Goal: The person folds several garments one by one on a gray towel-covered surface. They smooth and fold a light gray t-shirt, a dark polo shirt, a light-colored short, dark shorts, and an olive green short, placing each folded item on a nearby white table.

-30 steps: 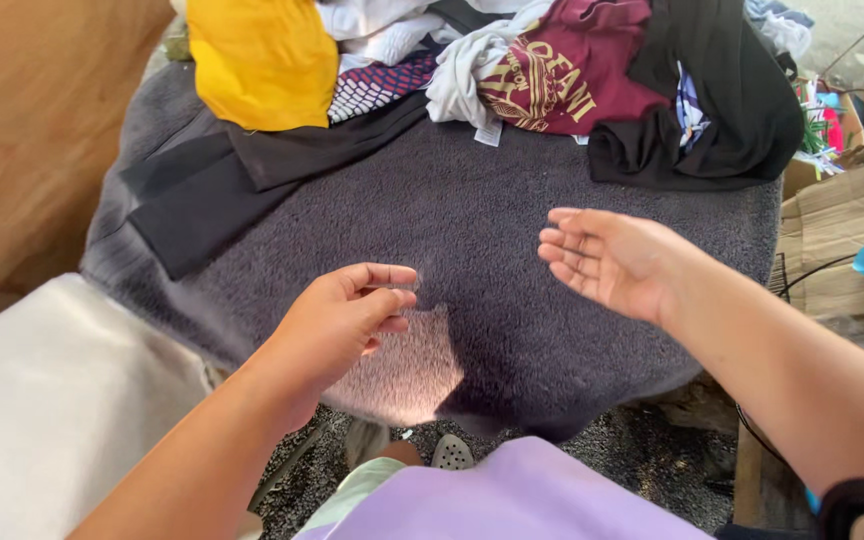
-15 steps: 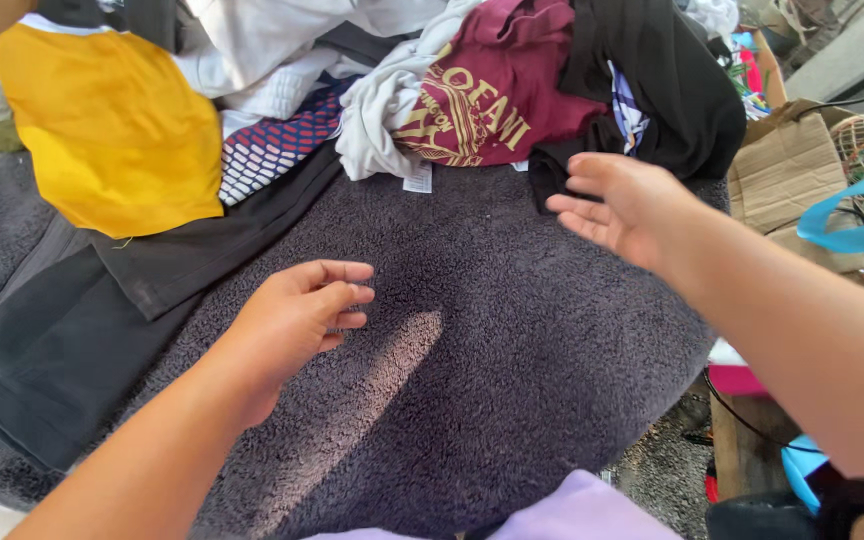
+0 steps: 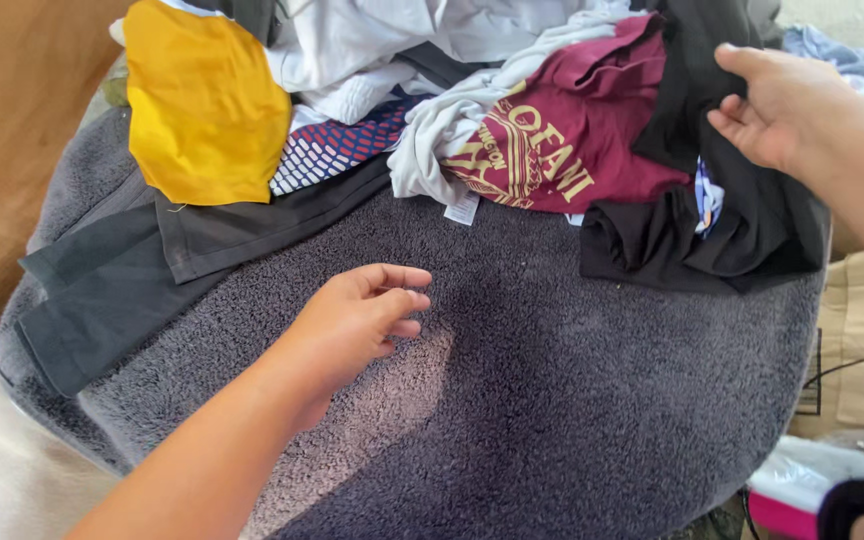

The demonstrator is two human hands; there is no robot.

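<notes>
My left hand (image 3: pixel 357 320) hovers loosely curled over the grey fleece blanket (image 3: pixel 552 400), fingers half bent, gripping nothing. Beyond it and to its left lie a flat dark garment (image 3: pixel 122 285) and a yellow cloth (image 3: pixel 202 100). Farther off, my right hand (image 3: pixel 767 100) is open, fingertips touching the black garment (image 3: pixel 742 220) heaped in the pile; I can't tell whether it pinches the fabric. Just left of that hand sits a maroon printed shirt (image 3: pixel 592 140).
</notes>
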